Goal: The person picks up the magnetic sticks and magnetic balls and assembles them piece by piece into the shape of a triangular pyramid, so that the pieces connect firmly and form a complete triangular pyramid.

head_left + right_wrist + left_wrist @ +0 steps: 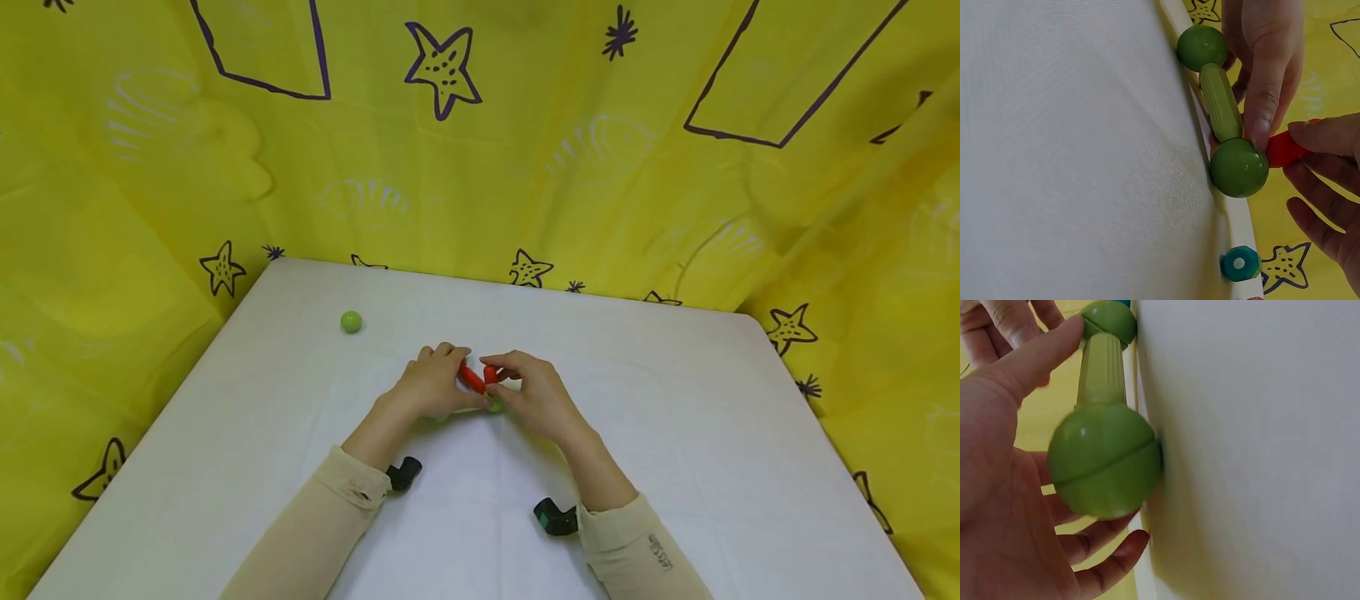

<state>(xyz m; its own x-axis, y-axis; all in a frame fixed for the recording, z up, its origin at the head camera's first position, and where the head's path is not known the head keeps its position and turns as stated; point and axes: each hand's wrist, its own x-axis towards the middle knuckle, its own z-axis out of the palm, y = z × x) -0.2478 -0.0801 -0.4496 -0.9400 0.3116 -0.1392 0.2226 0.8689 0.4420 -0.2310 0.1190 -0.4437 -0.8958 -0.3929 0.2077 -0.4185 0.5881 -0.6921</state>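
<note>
Yellow cloth [480, 167] printed with starfish wraps the back and both sides of the white table [247, 417] I am looking over. Toward its far left corner lies a loose green ball [351, 322], well apart from the work. Nearer the middle comes the left hand [435, 383], its thumb against the joined piece and its fingers bent round a slanting red rod [472, 379]. Below that hand is the piece itself: a left-end ball [1104, 462], a ribbed yellow-green rod [1221, 103] and a right-end ball [1239, 167], joined in a line just over the cloth or touching it, I cannot tell which. At the right-end ball, the right hand [528, 396] pinches an upright red rod [491, 374] between thumb and fingertips, one end against the ball. Beyond, from the right wrist, I spot a teal faceted piece [1240, 263]. To my eye this is the joining step, the upright rod being fitted to the right-end ball; whether it is seated is hidden from me. I judge the next move calls for a straight, firm push while the left hand steadies the ball.
</note>
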